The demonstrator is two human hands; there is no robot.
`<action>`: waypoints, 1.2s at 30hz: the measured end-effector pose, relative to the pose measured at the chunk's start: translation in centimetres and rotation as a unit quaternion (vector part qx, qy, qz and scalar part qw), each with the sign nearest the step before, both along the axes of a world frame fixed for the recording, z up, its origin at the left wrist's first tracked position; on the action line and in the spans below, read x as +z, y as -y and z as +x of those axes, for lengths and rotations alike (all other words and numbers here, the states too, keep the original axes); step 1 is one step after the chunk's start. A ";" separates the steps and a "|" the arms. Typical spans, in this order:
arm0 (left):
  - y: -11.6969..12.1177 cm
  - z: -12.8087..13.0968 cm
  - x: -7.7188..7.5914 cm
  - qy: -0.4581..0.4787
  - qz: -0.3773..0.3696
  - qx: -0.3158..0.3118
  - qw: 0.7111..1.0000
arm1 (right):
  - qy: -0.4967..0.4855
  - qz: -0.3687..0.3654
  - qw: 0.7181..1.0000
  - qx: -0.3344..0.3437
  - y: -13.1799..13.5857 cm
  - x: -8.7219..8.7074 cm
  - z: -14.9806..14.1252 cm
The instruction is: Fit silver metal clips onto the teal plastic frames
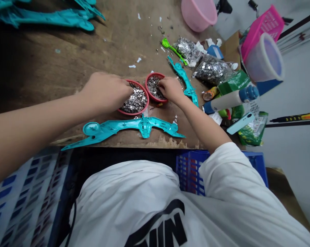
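Observation:
Two small red bowls stand side by side on the wooden table (54, 65), each full of tiny shiny metal parts. My left hand (106, 91) reaches into the left bowl (136, 103), fingers curled down among the parts. My right hand (171, 89) dips into the right bowl (152, 87), fingertips pinched together in the pile. What the fingers hold is hidden. A long teal plastic toy piece (134, 127) lies flat on the table just in front of the bowls, near the table's front edge.
A second teal piece (186, 80) and a green plastic part (171, 48) lie right of the bowls. Bags of metal parts (211, 68), a pink basin (198, 13), a pink basket (263, 27), a clear cup (264, 58), a phone (241, 122). More teal pieces (49, 17) far left. Blue crate (191, 171) below.

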State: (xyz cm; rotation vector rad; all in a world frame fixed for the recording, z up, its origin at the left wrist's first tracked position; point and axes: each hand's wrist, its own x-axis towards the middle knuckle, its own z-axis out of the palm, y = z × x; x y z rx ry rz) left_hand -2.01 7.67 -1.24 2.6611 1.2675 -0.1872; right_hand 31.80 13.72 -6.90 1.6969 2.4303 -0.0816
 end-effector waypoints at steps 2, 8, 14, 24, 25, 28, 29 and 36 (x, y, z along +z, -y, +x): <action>-0.1 0.0 0.2 0.002 0.004 0.011 1.000 | 0.002 0.012 1.000 -0.006 0.4 0.4 -0.1; 0.1 0.4 1.3 -0.023 -0.013 0.034 0.999 | -0.075 0.049 0.995 -0.051 0.9 1.7 0.6; 0.4 0.5 1.2 -0.066 0.023 0.005 0.998 | -0.116 0.060 0.988 -0.085 2.2 3.1 0.9; 0.3 0.3 0.8 -0.028 -0.017 0.031 0.999 | -0.139 0.065 0.983 -0.102 3.2 2.9 2.3; 0.4 0.3 0.8 -0.031 -0.016 0.033 0.999 | -0.157 0.059 0.981 -0.100 3.3 2.9 2.3; 0.2 0.3 0.5 -0.013 -0.009 0.040 0.999 | -0.220 0.029 0.971 -0.086 3.9 3.0 2.6; 0.0 0.2 0.2 0.000 -0.008 0.041 0.999 | -0.232 0.022 0.969 -0.084 4.1 3.1 2.6; -0.4 -0.2 -1.3 0.061 -0.047 0.078 0.994 | -0.164 0.005 0.985 -0.046 4.0 3.8 1.6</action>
